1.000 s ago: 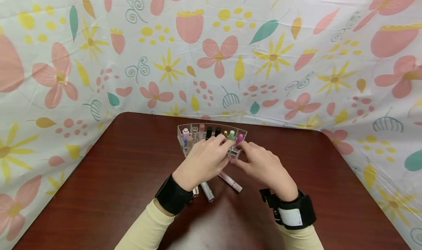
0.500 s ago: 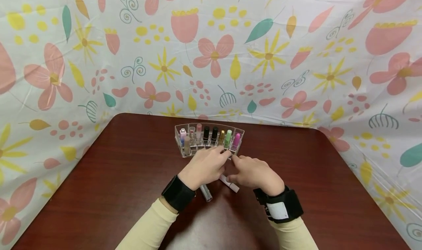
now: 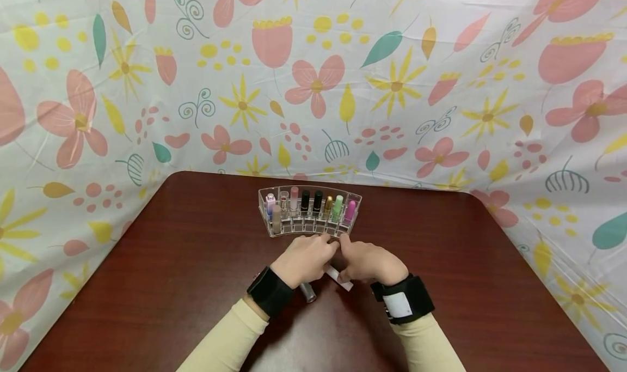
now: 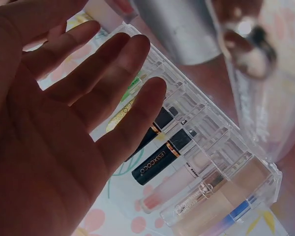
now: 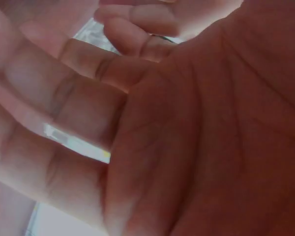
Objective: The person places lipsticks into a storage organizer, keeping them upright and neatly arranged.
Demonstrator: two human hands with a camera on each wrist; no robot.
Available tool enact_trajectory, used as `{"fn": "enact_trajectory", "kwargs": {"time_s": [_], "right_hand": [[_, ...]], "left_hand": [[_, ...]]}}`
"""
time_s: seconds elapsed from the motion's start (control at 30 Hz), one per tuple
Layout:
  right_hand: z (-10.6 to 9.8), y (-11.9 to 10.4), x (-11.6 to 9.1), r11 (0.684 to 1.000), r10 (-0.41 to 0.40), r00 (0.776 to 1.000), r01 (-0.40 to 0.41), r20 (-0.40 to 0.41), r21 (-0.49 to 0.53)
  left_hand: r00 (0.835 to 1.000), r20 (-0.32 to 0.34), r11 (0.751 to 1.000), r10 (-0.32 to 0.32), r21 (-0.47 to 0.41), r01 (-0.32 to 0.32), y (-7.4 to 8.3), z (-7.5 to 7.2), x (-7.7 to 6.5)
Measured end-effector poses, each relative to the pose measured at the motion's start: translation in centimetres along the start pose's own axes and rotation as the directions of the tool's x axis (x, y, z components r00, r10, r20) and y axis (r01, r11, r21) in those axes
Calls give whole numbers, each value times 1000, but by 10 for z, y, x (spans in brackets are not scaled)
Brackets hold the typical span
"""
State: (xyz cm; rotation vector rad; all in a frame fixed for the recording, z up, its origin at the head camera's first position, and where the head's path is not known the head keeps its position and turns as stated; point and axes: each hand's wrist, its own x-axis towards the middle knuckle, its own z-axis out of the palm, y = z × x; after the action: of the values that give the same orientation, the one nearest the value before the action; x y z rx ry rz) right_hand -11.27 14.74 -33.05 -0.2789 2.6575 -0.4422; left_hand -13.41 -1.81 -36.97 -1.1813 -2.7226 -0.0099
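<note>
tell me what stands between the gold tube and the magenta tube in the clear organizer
The green tube stands between the gold tube and the magenta tube, as the head view shows.

Pale tube [image 3: 339,278], silver tube [image 3: 308,292], lipstick organizer [image 3: 305,226]
</note>
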Motion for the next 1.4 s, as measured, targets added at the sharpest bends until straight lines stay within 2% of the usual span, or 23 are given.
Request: {"fn": "enact_trajectory", "kwargs": {"time_s": [0.1, 0.23, 0.5, 0.83, 1.0, 1.1, 1.23, 1.4], "right_hand": [[2, 0, 4, 1000, -7, 1000, 7, 9, -4], [7, 1, 9, 999, 14, 999, -16, 37, 52], [14, 4, 15, 998, -14, 999, 11, 53, 67], [16, 5, 18, 995, -94, 994, 93, 52, 27], [10, 10, 18, 982, -178, 983, 180, 42, -55], [2, 12, 15, 955, -287, 958, 285, -15, -84], [-13, 11, 4, 906, -419, 896, 404, -149, -123], [-30, 2, -12, 886, -464, 814, 428, -349, -179]], "left_hand": [[1000, 9, 1000, -3, -14, 3, -1, 1, -2], [1000, 21, 999, 6, -36, -5, -1, 1, -5], [999, 44, 998, 1, -60, 1, 0, 0, -8], [999, 40, 998, 2, -63, 0, 0, 2, -9], [999, 52, 995, 16, -97, -11, -5, -2, -8], [999, 53, 989, 8, -145, 0, -12, -12, -9], [1000, 29, 974, -8, -227, 15, -24, -33, -13], [999, -38, 954, -30, -298, 17, -36, -64, -23]]}}
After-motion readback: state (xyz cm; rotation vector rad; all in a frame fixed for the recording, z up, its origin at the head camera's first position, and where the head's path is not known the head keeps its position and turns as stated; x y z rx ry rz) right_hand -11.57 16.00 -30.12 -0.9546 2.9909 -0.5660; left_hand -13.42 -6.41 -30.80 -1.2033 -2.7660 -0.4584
